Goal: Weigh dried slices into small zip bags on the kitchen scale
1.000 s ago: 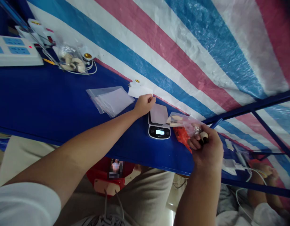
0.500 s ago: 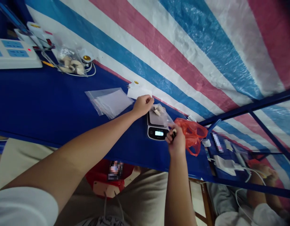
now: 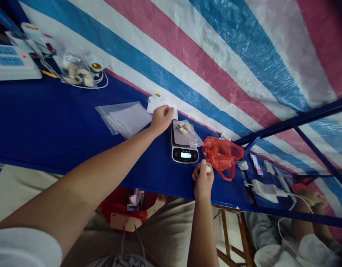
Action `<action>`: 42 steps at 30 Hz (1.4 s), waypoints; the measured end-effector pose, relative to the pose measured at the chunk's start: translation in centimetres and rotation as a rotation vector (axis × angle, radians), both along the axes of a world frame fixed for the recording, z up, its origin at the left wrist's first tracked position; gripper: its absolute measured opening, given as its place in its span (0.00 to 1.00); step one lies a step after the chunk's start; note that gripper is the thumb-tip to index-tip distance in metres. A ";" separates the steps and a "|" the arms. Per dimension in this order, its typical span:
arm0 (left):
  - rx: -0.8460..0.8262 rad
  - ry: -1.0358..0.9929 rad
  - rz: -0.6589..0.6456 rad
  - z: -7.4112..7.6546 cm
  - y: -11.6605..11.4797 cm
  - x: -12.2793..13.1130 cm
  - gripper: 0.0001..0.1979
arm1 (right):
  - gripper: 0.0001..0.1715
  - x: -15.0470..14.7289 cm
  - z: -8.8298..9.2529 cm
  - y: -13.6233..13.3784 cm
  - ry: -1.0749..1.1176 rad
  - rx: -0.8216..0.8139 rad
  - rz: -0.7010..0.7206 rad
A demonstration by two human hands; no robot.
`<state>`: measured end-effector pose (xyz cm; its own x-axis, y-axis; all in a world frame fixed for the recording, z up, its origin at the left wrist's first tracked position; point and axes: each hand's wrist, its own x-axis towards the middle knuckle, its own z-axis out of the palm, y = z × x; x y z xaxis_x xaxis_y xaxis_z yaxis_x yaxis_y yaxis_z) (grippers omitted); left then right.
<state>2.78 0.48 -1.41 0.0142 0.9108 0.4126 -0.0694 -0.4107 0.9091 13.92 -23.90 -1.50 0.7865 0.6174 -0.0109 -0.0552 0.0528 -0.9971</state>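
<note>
A kitchen scale (image 3: 184, 155) with a lit display stands on the blue table. On its plate lies a clear zip bag (image 3: 195, 139) holding pale pieces (image 3: 184, 128) that look like cut mushroom. My left hand (image 3: 162, 118) is closed just left of the scale, in front of a white card (image 3: 171, 110); whatever its fingers hold, if anything, is hidden. Below the scale's right corner, my right hand (image 3: 203, 181) is closed around a pale mushroom piece (image 3: 208, 169). A red plastic bag (image 3: 223, 154) lies crumpled right beside it.
Flat clear bags (image 3: 126, 118) lie left of my left hand. Farther left are a bag of mushroom pieces (image 3: 77, 76), cables and a power strip (image 3: 13, 63). A red container (image 3: 120, 207) is below the table edge. Another person's arm (image 3: 306, 211) shows at right.
My right hand has let go of the zip bag, which now rests on the scale, and has drawn back toward me with the mushroom piece. My left hand has shifted slightly left and up.
</note>
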 end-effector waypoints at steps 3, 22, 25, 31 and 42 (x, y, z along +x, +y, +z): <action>-0.009 -0.015 0.001 0.0 0.0 0.0 0.18 | 0.28 -0.2 -0.2 -0.2 -0.050 0.018 -0.013; 0.001 -0.019 0.007 0.1 0.0 0.0 0.18 | 0.23 1.3 -0.2 -0.9 0.206 0.243 0.000; 0.013 -0.019 0.008 0.1 -0.1 -0.1 0.19 | 0.21 1.1 0.0 -0.7 0.222 0.229 -0.014; 0.037 -0.020 0.008 0.1 -0.2 -0.1 0.18 | 0.27 0.5 0.4 -0.3 0.117 0.157 -0.046; 0.057 -0.009 -0.014 0.0 -0.4 -0.2 0.17 | 0.19 0.1 0.0 -0.4 -0.063 0.142 0.020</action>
<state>2.59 0.04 -1.37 0.0230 0.8855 0.4641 -0.0840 -0.4609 0.8835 14.04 -24.34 -1.52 0.7703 0.6250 0.1268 0.0052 0.1927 -0.9812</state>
